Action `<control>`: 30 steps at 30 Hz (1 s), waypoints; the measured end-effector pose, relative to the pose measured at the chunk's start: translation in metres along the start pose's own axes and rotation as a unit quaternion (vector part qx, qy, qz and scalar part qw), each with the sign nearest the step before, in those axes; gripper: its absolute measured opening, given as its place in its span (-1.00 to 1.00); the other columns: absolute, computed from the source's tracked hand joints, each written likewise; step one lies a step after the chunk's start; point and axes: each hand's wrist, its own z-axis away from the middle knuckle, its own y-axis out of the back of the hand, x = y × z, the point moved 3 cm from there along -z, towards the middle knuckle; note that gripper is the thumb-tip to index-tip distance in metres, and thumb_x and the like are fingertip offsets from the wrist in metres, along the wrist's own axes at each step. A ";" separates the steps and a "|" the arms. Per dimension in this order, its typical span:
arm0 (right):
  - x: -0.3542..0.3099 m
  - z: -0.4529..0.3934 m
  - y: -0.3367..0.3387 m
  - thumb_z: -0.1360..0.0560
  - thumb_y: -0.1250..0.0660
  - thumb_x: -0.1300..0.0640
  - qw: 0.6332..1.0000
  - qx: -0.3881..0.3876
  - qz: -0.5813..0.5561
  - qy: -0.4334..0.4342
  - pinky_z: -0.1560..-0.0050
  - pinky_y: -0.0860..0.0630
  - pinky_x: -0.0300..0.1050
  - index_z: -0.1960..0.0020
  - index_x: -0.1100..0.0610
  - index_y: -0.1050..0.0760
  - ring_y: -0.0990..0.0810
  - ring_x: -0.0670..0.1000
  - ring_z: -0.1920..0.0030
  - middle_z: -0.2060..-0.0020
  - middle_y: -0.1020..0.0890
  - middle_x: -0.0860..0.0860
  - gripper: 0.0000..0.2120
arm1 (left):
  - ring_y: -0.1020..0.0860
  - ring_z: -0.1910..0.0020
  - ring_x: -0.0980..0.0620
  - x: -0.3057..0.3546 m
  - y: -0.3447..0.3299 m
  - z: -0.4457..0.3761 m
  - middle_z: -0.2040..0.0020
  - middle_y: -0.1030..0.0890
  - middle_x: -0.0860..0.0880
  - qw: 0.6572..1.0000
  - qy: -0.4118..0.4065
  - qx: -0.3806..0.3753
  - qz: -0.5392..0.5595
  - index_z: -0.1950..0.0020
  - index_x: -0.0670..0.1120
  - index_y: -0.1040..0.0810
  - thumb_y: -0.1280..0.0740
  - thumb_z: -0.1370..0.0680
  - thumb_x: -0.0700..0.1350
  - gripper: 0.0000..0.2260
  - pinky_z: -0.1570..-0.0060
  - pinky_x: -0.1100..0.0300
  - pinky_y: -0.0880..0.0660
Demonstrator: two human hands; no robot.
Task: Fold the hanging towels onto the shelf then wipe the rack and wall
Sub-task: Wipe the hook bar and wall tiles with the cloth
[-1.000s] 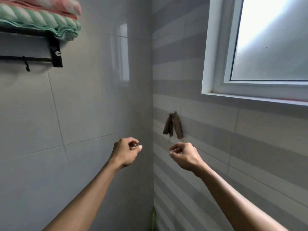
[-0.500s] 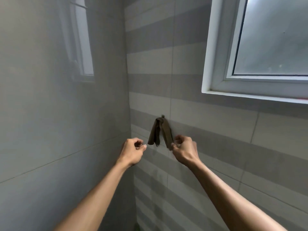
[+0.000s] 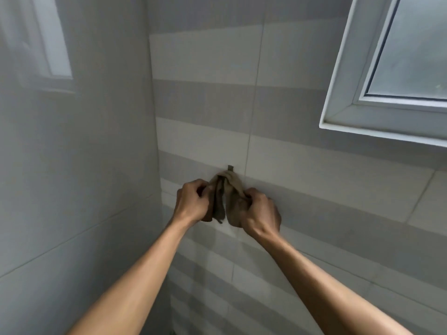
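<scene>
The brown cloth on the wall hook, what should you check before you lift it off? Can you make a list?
1. Left hand grips the cloth: ok.
2. Right hand grips the cloth: ok.
3. Cloth hangs from the hook: ok, not lifted off yet.
4. Space above the hook for lifting: ok, only bare wall there.
5. Window frame out of the way: ok, it sits up and to the right.
6. Rack within reach for wiping: cannot tell, out of view.
</scene>
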 end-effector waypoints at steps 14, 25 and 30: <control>-0.035 -0.001 0.091 -0.53 -0.34 0.03 0.976 0.035 -0.215 0.022 0.49 -0.48 -0.20 0.24 0.13 -0.60 -0.59 0.05 0.43 0.39 -0.62 0.05 -0.76 | -0.62 0.12 -0.14 0.045 0.102 0.038 0.15 -0.68 -0.11 0.988 -0.073 0.046 -0.131 0.13 -0.05 -0.53 -0.34 -0.60 0.00 -0.83 0.10 0.03 -0.51; -0.076 0.105 0.112 -0.52 -0.41 -0.10 0.942 -0.153 -0.280 0.102 0.55 -0.43 -0.22 0.17 0.17 -0.68 -0.58 0.02 0.41 0.30 -0.67 0.09 -0.67 | -0.52 0.27 -0.02 0.064 0.134 0.178 0.23 -0.61 -0.13 0.986 0.163 0.023 0.012 0.14 -0.21 -0.62 -0.35 -0.60 -0.02 -0.73 0.26 0.18 -0.42; -0.093 0.206 0.084 -0.55 -0.23 -0.15 0.918 -0.269 -0.218 0.194 0.31 -0.44 -0.19 0.37 0.08 -0.53 -0.55 0.03 0.31 0.40 -0.59 0.00 -0.57 | -0.61 0.43 0.08 0.084 0.124 0.266 0.32 -0.67 -0.07 0.939 0.242 0.061 0.239 -0.01 -0.23 -0.63 -0.28 -0.65 -0.05 -0.74 0.47 0.30 -0.50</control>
